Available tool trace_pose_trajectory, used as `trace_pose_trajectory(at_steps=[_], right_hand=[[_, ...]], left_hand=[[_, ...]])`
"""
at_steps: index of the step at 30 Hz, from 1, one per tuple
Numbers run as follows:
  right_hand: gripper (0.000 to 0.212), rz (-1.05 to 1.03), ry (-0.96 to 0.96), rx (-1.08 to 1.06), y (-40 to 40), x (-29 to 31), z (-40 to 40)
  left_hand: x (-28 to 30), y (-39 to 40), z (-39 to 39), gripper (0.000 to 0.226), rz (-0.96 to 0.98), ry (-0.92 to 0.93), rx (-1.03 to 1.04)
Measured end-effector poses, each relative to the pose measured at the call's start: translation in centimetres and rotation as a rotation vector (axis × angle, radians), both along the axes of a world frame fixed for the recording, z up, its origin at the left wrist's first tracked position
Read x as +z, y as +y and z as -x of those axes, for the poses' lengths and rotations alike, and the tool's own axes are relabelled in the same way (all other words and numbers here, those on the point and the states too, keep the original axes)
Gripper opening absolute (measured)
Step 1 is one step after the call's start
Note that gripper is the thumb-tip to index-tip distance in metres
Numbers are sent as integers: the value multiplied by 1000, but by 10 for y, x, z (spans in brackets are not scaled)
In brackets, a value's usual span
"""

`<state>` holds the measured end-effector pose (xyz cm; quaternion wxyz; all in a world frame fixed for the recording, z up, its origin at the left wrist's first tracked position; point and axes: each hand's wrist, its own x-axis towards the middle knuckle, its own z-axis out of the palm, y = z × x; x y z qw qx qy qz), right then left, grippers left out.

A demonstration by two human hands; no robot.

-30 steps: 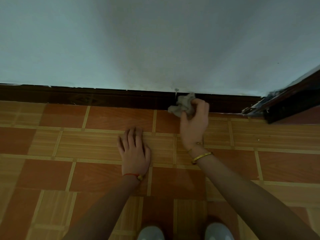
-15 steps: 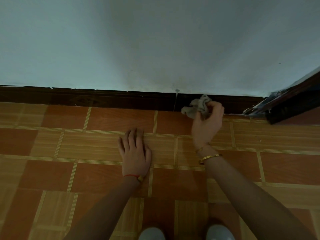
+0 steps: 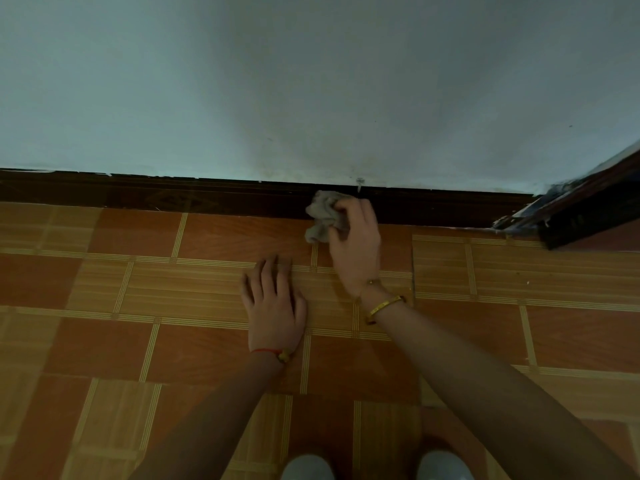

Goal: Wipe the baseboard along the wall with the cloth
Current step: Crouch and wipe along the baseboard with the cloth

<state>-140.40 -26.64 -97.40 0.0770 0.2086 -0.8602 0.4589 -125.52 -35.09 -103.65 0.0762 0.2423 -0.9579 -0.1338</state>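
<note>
A dark brown baseboard (image 3: 173,197) runs along the foot of a pale wall. My right hand (image 3: 356,244) grips a crumpled grey cloth (image 3: 323,214) and holds it against the baseboard, just left of a small mark on the wall. The cloth bunches out to the left of my fingers and hangs down to the floor edge. My left hand (image 3: 275,306) lies flat on the tiled floor, fingers straight and spread, a little in front of and left of the right hand.
The floor (image 3: 104,289) is orange and tan patterned tile. A dark door frame or door edge (image 3: 585,209) juts out at the right end of the baseboard. Two light shoe tips (image 3: 306,467) show at the bottom.
My right hand swung right along the baseboard with the cloth, then came back left past the wall mark. My left hand stayed planted on the floor.
</note>
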Motion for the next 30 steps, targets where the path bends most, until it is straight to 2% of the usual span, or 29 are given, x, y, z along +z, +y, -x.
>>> trace_pose_trajectory(at_steps=[9,11,14,17,20,22,25,30], right_hand=[[26,204,-7,-664,104,8,43],[25,200,6,-651,111,8,46],[25,181,68,-519,92,6,36],[31,133,43,-312,61,3,21],[34,-24,-4,-33,32,-4,10],[35,-113,4,64,24,-8,7],[36,-145,-4,9,41,-16,13],[37,-120,-72,-400,110,-18,35]], left_hand=[[1,1,-1,58,-4,11,6],[1,2,0,58,-5,7,7],[1,2,0,58,3,-1,9],[0,2,0,58,1,3,10],[0,2,0,58,0,11,7],[0,1,0,58,-2,15,5],[-1,1,-1,59,2,11,3],[0,1,-1,58,2,8,11]])
